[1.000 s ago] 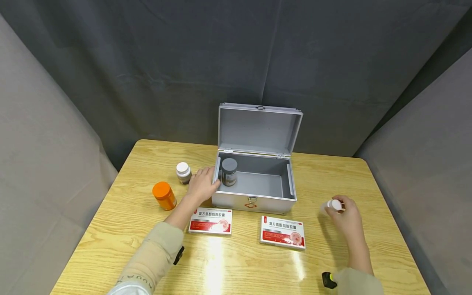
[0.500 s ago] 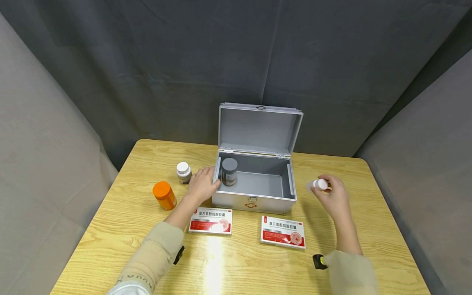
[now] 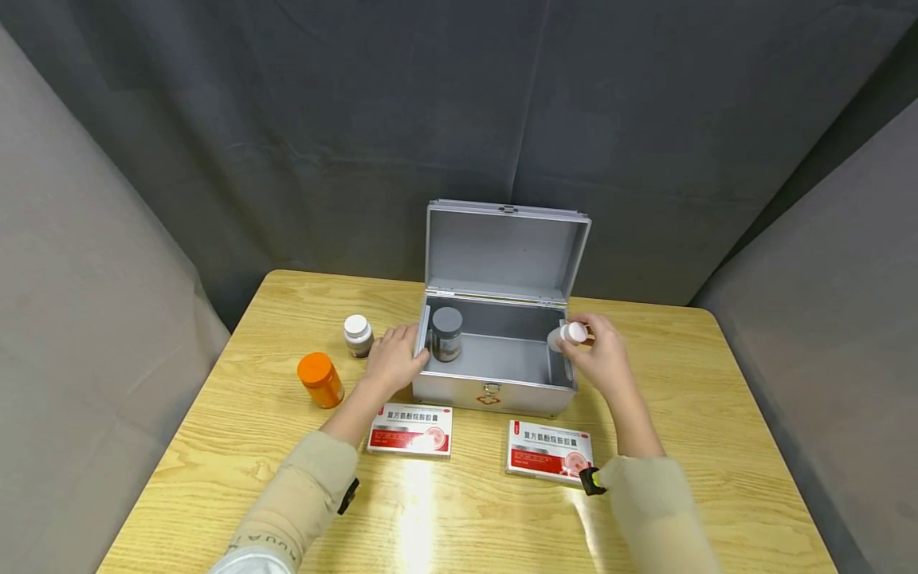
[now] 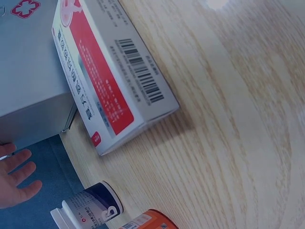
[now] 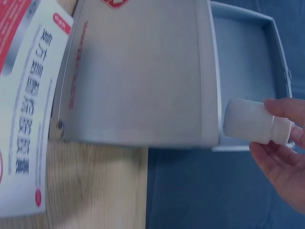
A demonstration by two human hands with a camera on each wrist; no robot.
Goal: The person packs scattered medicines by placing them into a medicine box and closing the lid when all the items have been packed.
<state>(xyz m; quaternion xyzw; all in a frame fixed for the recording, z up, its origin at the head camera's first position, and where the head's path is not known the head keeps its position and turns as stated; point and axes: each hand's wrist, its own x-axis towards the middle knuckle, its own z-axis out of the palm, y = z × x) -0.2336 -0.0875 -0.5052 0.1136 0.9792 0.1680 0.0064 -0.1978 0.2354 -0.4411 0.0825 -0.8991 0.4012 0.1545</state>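
A silver first-aid box (image 3: 459, 389) with a red cross stands on the table, its lid raised. My left hand (image 3: 393, 359) rests on the box's left edge, fingers fairly straight in the left wrist view. Near its cap, a small white pill bottle (image 5: 249, 121) is pinched between the thumb and fingers of my right hand (image 3: 601, 356). In the head view the tilted bottle is over the box's right end. Inside the box, at the left, stands a jar with a dark grey lid (image 3: 447, 322).
Left of the box stand an orange jar (image 3: 320, 381) and a white-capped bottle (image 3: 358, 336). Two red-and-white medicine cartons lie in front, the left carton (image 3: 409, 430) partly behind my left forearm and the right carton (image 3: 549, 448) by my right sleeve. A dark curtain (image 3: 323, 143) hangs behind.
My right hand has carried the white pill bottle leftward and away from me, from the table's right side to over the box's right end. My left hand has stayed put.
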